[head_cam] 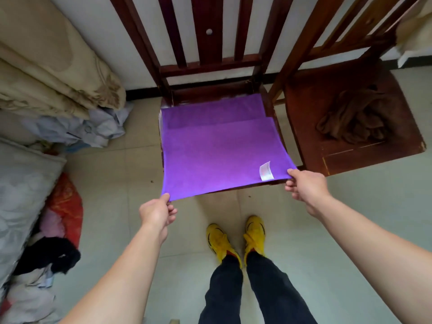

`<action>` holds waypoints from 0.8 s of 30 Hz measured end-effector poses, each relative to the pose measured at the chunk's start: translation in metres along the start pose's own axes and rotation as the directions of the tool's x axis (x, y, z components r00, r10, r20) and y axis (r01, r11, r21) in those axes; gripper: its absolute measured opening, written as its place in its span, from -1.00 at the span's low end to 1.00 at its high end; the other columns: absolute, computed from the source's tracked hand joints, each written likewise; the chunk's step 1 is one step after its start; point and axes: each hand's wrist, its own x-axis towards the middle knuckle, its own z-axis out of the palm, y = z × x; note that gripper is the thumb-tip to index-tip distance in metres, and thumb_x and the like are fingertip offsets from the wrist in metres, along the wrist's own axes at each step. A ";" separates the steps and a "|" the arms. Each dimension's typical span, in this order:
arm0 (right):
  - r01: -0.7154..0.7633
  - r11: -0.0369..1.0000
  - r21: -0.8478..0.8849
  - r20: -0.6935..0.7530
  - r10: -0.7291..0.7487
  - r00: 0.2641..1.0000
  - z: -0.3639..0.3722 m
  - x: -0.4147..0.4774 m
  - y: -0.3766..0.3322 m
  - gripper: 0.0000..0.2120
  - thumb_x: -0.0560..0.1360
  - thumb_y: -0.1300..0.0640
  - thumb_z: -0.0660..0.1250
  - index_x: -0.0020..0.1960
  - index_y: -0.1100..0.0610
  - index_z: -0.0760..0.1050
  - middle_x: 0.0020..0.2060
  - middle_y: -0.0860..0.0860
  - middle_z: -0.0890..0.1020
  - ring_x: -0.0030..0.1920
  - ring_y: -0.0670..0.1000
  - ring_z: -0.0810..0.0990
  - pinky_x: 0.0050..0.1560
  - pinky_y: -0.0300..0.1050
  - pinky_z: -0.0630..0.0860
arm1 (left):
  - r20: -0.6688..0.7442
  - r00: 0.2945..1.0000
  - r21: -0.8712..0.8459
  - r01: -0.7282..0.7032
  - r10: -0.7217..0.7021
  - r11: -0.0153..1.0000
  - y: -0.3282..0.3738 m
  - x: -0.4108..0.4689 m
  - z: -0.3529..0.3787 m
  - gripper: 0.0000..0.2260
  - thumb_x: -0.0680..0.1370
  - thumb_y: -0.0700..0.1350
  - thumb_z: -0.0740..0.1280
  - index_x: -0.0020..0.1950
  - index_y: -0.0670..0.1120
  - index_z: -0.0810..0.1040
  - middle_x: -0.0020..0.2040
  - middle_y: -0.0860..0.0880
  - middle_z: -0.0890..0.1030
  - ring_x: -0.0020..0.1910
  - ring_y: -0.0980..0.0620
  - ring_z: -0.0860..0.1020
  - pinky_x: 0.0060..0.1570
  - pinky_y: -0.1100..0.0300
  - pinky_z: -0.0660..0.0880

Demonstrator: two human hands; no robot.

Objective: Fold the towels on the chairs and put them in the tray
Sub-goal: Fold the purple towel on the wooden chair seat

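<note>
A view from the head, looking down past two bare forearms to a wooden chair [211, 66] against a pale wall; a purple towel [217, 150] lies spread over its seat, one fold already showing as a straight edge across the far part, the near edge lifted just off the seat front; the left hand [157, 212] pinches the near left corner between thumb and curled fingers, and the right hand [306, 187] pinches the near right corner the same way, beside a small white label [266, 171]; the cloth hangs nearly flat and taut between the two grips, so it looks light, thin and limp, likely to sag or crease wherever it is not held; corners are the sensible places to take it, carried level so the edges meet; a second chair [350, 127] just to the right holds a crumpled brown towel [355, 119], not yet folded; no tray is in sight; heaped bedding [46, 66] lies at the left, yellow shoes [236, 239] below.
</note>
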 end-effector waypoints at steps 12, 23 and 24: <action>0.151 0.985 0.087 -0.035 -0.148 0.988 -0.081 -0.117 0.055 -0.87 0.45 0.23 0.29 -0.27 0.17 0.52 -0.56 -0.03 0.56 -0.57 -0.11 0.56 -0.51 -0.26 0.34 | -0.051 0.985 -0.127 -0.173 0.168 0.977 -0.064 -0.120 -0.064 -0.82 0.49 -0.25 0.28 -0.32 -0.14 0.43 -0.42 -0.09 0.44 -0.66 0.16 0.46 -0.61 0.37 0.34; 0.220 0.966 0.139 0.026 -0.226 0.974 -0.140 -0.192 0.125 -0.90 0.45 0.20 0.27 -0.24 0.15 0.48 -0.35 0.05 0.62 -0.37 0.04 0.62 -0.36 -0.16 0.38 | -0.099 0.974 -0.186 -0.218 0.202 0.958 -0.146 -0.205 -0.121 -0.87 0.44 -0.25 0.27 -0.30 -0.15 0.42 -0.38 -0.08 0.45 -0.43 -0.03 0.50 -0.41 0.18 0.39; 0.236 0.962 0.136 0.018 -0.241 0.970 -0.143 -0.199 0.131 -0.89 0.44 0.20 0.27 -0.26 0.15 0.47 -0.36 0.06 0.61 -0.38 0.04 0.62 -0.35 -0.16 0.38 | -0.106 0.974 -0.189 -0.216 0.198 0.958 -0.154 -0.211 -0.127 -0.87 0.44 -0.25 0.27 -0.31 -0.14 0.42 -0.39 -0.08 0.45 -0.44 -0.03 0.50 -0.41 0.18 0.39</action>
